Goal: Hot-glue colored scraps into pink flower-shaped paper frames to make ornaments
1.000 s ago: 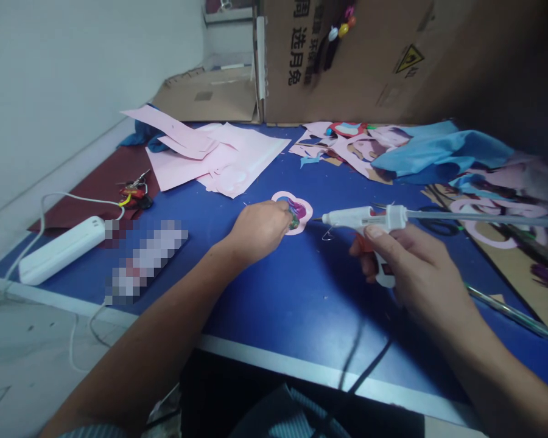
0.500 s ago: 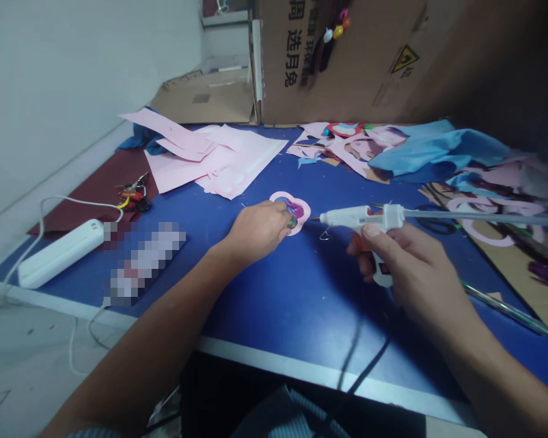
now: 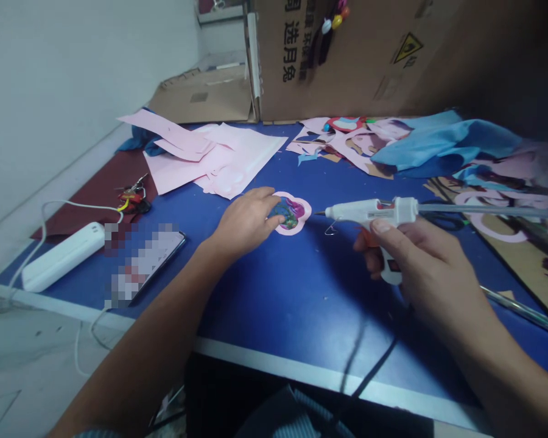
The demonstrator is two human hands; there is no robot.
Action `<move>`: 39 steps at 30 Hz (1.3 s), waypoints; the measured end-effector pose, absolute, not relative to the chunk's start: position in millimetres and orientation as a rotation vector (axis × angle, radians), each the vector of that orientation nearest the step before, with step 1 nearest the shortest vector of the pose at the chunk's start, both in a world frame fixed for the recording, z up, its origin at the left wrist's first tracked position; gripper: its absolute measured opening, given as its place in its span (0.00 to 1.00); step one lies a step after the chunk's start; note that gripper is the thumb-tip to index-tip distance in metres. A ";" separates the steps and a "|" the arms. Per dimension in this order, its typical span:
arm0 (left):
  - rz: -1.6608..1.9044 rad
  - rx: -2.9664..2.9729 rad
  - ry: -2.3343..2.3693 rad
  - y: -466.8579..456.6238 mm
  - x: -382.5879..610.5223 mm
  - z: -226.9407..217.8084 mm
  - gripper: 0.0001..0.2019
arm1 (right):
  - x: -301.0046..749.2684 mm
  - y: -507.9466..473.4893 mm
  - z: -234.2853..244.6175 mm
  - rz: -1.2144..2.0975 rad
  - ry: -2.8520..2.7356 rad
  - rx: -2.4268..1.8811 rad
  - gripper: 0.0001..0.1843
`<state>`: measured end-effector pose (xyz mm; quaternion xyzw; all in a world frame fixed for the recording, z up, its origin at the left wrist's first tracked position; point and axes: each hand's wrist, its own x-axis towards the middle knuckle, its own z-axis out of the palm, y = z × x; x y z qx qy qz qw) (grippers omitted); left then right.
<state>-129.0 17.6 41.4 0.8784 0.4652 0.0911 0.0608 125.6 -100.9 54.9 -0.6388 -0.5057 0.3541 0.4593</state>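
White wall runs along the left side, and a big cardboard box with printed characters and a yellow warning triangle stands upright behind the blue bench. On the far part of the bench lie loose pink paper sheets, and on the right there is a crumpled blue cloth beside many cut paper pieces. At the left are a dark red sheet with keys on it, a white power strip and a phone, which is blurred too much to see details. The person's right hand is closed around the handle of a white hot glue gun, with the thumb lying on top, and its nozzle points left, near but not touching the work. The left hand is loosely spread, not pinching, and its fingertips touch a multicoloured piece that sits on a pink flower-shaped paper cutout lying flat on the bench.
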 end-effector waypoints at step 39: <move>0.138 2.500 1.528 18.1 -118.4 8.9 0.41 | 128.4 -97.5 49.1 0.820 -1.262 -1.529 0.27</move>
